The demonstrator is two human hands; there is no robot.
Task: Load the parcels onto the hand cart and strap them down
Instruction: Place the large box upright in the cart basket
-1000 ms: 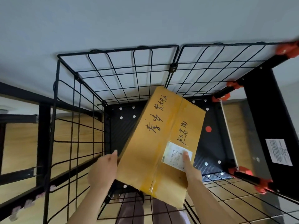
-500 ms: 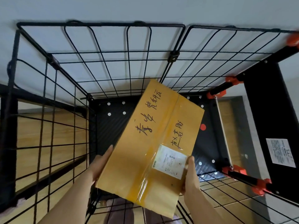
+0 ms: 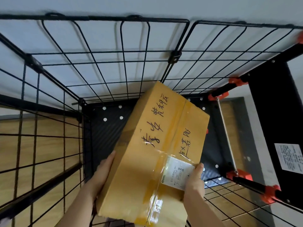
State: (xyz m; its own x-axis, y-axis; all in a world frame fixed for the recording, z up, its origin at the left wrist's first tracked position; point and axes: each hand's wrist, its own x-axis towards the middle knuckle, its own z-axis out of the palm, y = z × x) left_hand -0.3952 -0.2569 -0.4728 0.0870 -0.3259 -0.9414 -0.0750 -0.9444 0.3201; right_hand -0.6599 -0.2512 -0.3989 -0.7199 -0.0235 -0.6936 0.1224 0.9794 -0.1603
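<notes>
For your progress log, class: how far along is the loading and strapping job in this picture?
Done: nothing shows loaded; the black perforated cart floor looks bare. In hand: the left hand and right hand hold the taped brown cardboard parcel tilted inside the black wire-mesh cart walls. Left: setting it down, any further parcels, and strapping.

Parcel point(image 3: 152, 154) hides much of cart floor point(image 3: 105, 135) and most of a red dot at its right edge. Left hand point(image 3: 101, 176): fingers behind box side, unseen. Shipping label point(image 3: 177, 175) print too small to read; same w/ white sticker point(image 3: 289, 157), cut by right edge.
</notes>
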